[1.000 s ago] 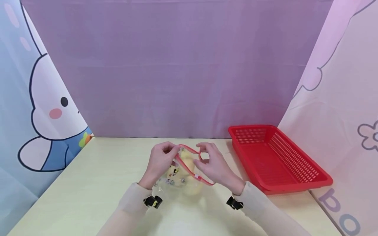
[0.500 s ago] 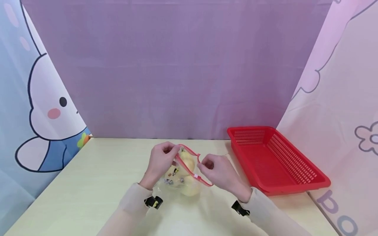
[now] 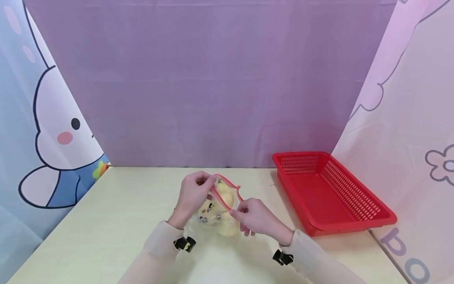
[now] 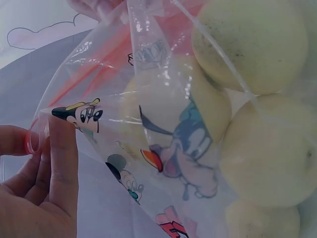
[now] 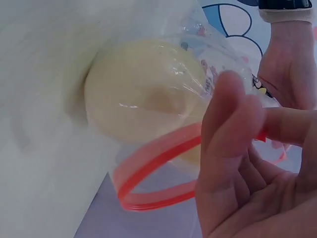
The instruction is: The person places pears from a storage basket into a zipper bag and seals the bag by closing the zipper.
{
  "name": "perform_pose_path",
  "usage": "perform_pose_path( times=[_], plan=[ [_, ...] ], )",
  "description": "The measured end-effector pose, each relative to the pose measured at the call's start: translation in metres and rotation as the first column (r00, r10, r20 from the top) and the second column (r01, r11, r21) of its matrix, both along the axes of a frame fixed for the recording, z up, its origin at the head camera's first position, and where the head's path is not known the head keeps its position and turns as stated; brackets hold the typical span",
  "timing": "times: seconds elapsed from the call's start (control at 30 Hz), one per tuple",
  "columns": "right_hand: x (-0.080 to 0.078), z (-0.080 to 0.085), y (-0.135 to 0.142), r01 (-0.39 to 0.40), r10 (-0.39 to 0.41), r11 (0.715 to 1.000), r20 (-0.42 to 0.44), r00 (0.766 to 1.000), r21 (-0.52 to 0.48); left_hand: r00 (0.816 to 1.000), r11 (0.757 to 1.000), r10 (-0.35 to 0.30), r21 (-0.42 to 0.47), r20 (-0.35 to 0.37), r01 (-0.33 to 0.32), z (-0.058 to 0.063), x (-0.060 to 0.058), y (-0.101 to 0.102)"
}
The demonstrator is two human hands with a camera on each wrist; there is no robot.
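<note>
A clear zip bag [image 4: 124, 171] printed with cartoon characters holds several pale yellow round fruits [image 4: 270, 148]. Along its mouth runs a red zip strip [image 3: 222, 200], whose two sides stand apart as a loop. My left hand [image 3: 193, 193] pinches one end of that mouth between thumb and fingers. On the near side, my right hand [image 3: 259, 219] pinches the red strip, its thumb covering the spot where the small white slider sat. In the right wrist view, the far end of the loop bends round beyond the right fingers [image 5: 223, 129].
A red plastic basket [image 3: 320, 197] with slotted sides stands right of my right hand on the pale table [image 3: 88, 228]. A purple cloth [image 3: 213, 79] hangs behind the table, and printed cloths flank it left and right.
My right hand has left the far side of the bag's mouth, swung out right, then come down to the near red strip and pinched it. The left hand has stayed in place.
</note>
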State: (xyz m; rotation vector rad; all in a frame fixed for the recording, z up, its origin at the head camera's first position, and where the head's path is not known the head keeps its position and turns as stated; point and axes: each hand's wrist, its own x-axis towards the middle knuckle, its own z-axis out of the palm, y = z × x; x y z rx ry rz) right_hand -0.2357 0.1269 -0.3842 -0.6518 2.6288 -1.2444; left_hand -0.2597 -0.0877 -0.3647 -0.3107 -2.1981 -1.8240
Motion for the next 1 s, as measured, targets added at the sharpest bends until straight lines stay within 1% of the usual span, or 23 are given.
perform_pose_path(
  times=[0.1, 0.27, 0.37, 0.43, 0.57, 0.6, 0.7, 0.77, 0.83, 0.93, 1.0],
  plan=[
    [-0.002, -0.003, -0.001, -0.019, 0.018, 0.999, -0.013, 1.000, -0.040, 1.000, 1.000, -0.003, 0.009, -0.004, 0.003, -0.001, 0.001, -0.001],
    [-0.003, 0.000, 0.003, -0.021, 0.015, 0.994, -0.056, 0.998, -0.110, 0.999, 0.999, 0.036, 0.016, -0.023, -0.035, -0.002, 0.003, -0.006],
    [-0.004, 0.007, 0.006, -0.006, -0.009, 0.993, -0.124, 0.992, -0.116, 0.998, 0.998, 0.054, 0.040, -0.044, -0.052, 0.000, 0.004, -0.009],
    [-0.004, 0.012, 0.008, 0.012, -0.031, 0.994, -0.183, 0.983, -0.105, 0.997, 0.997, 0.055, 0.063, -0.056, -0.051, 0.002, 0.003, -0.010],
    [-0.005, 0.023, 0.010, 0.034, -0.052, 0.998, -0.319, 0.946, -0.061, 0.996, 0.996, 0.055, 0.080, -0.074, -0.049, 0.006, 0.004, -0.013],
    [-0.005, 0.026, 0.011, 0.040, -0.055, 0.998, -0.356, 0.933, -0.048, 0.996, 0.996, 0.052, 0.080, -0.078, -0.046, 0.007, 0.004, -0.014],
    [-0.008, 0.034, 0.011, 0.084, -0.077, 0.996, -0.467, 0.881, -0.005, 0.995, 0.997, 0.045, 0.066, -0.094, -0.039, 0.011, 0.005, -0.016],
    [-0.010, 0.039, 0.012, 0.117, -0.099, 0.993, -0.516, 0.851, 0.003, 0.994, 0.998, 0.036, 0.062, -0.108, -0.029, 0.013, 0.004, -0.018],
    [-0.012, 0.044, 0.013, 0.133, -0.118, 0.991, -0.551, 0.826, -0.012, 0.992, 0.998, 0.023, 0.060, -0.121, -0.016, 0.016, 0.004, -0.019],
    [-0.016, 0.052, 0.015, 0.125, -0.135, 0.990, -0.571, 0.810, -0.058, 0.989, 0.998, 0.003, 0.066, -0.148, 0.007, 0.020, 0.004, -0.020],
    [-0.018, 0.059, 0.016, 0.120, -0.149, 0.989, -0.566, 0.811, -0.089, 0.986, 0.997, -0.006, 0.071, -0.164, 0.018, 0.023, 0.006, -0.020]
  ],
)
